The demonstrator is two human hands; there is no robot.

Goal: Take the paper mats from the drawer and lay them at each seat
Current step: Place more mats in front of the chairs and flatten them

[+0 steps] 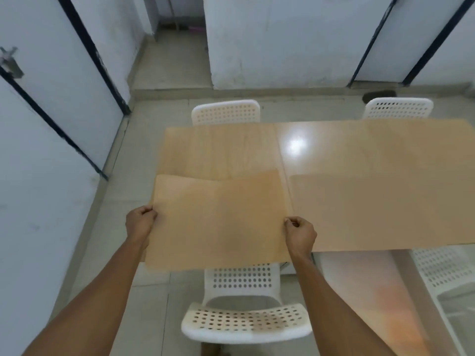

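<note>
With both hands pinching its side edges, the held mat point(216, 219) hangs just over the near-left corner of the table point(359, 150). Left hand point(140, 220) is closed on the mat's 9 o'clock edge, right hand point(300, 233) closed on the 3 o'clock edge. A two-point pinch makes sense: thin paper, it sags otherwise, and the far edge already bows a little.

The mat's near edge overhangs the table edge and covers part of the seat of the near chair point(244, 322) at 6 o'clock. Judging by that, it is being squared to this seat and is not yet flat down.

A second mat point(372, 214) appears to lie flat at 3 o'clock of the held one, just beside it, at the next near-side seat, with another chair point(447, 271) tucked there. Its colour is close to the table's, so the outline is faint.

Two far chairs, one at 12 o'clock point(225, 112) and one at 1 o'clock point(399, 107), show no mats in front of them. So roughly half looks done. Drawer is not in view.

Next move likely needs a push forward so the near edge clears the overhang, then a simultaneous release.
</note>
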